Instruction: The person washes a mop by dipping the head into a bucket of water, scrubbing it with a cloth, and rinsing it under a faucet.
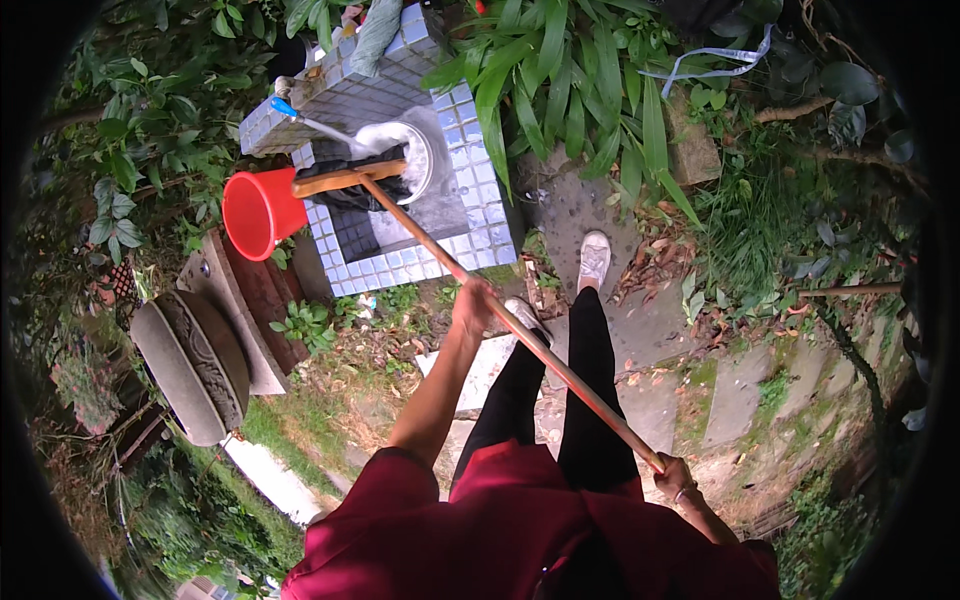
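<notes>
A long wooden pole (555, 363) runs diagonally across the view, with my left hand (472, 304) closed around its middle and my right hand (673, 477) closed around its lower end. At the far end is a wooden crosspiece (330, 181) with dark cloth (358, 196) beside and under it. The crosspiece lies over a blue-tiled basin (491, 217). Inside the basin stands a white bucket (429, 161) with foamy water, and its rim is partly hidden by the crosspiece. A blue-handled tool (285, 107) leans into the foam.
A red bucket (289, 206) is beside the basin at its left. A grey cloth (377, 37) hangs over the tiled wall near a tap (283, 86). Further left is a carved stone pot (199, 360). Broad-leaved plants (551, 67) border the stone paving (652, 330).
</notes>
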